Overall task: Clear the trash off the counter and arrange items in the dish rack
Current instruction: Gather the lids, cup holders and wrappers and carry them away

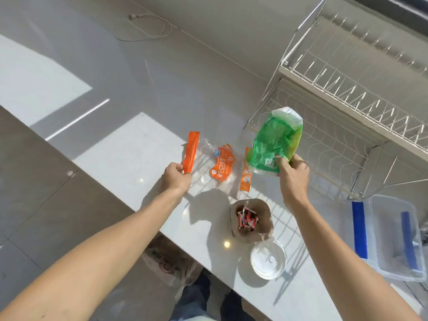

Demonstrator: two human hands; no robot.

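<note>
My left hand (176, 177) pinches the near corner of a clear plastic wrapper with orange print (209, 162) that lies flat on the white counter (129, 156). My right hand (293, 173) holds a crumpled green plastic bag (274, 141) lifted above the counter, in front of the wire dish rack (347, 93). The rack has two tiers, and both look bare. A brown paper cup (251, 220) stuffed with a red wrapper stands nearer to me, with a clear glass lid (268, 259) just in front of it.
A clear plastic box with blue clips (393, 237) sits at the right beside the rack. A plastic bag (169, 260) hangs or stands below the counter's near edge by my legs. A white cable (143, 26) lies on the floor far away.
</note>
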